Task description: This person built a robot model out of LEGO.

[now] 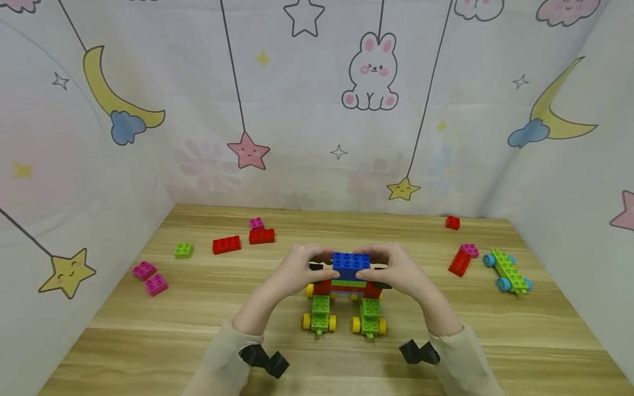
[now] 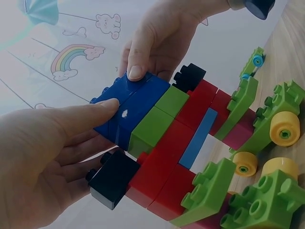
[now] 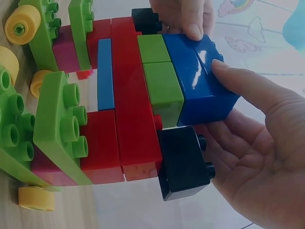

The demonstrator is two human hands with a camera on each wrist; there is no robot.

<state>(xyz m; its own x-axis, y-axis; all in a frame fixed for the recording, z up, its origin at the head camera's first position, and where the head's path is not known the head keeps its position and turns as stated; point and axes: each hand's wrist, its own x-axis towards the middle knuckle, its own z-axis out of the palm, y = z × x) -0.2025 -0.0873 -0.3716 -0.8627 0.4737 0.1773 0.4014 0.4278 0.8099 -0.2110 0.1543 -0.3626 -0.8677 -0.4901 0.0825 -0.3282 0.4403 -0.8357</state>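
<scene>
Blue bricks [image 1: 351,266] top a toy-brick build, their studs facing up. My left hand [image 1: 303,269] pinches their left side, thumb in front and fingers behind. On the other side my right hand [image 1: 398,270] pinches the blue bricks likewise. Under them, in the right wrist view, lie light green bricks [image 3: 163,87] and a row of red bricks [image 3: 136,95]. A black brick [image 2: 113,180] sticks up at each end of the red row. Below stand green wheeled bases [image 1: 320,314] with yellow wheels [image 2: 284,129] on the table. The fingertips behind are partly hidden.
Red bricks [image 1: 226,245], a lime brick [image 1: 184,251] and pink bricks [image 1: 156,284] lie to the left on the wooden table [image 1: 198,341]. At the right are a red brick [image 1: 460,263] and a green car base [image 1: 508,270] with blue wheels. A printed curtain [image 1: 307,110] encloses the table.
</scene>
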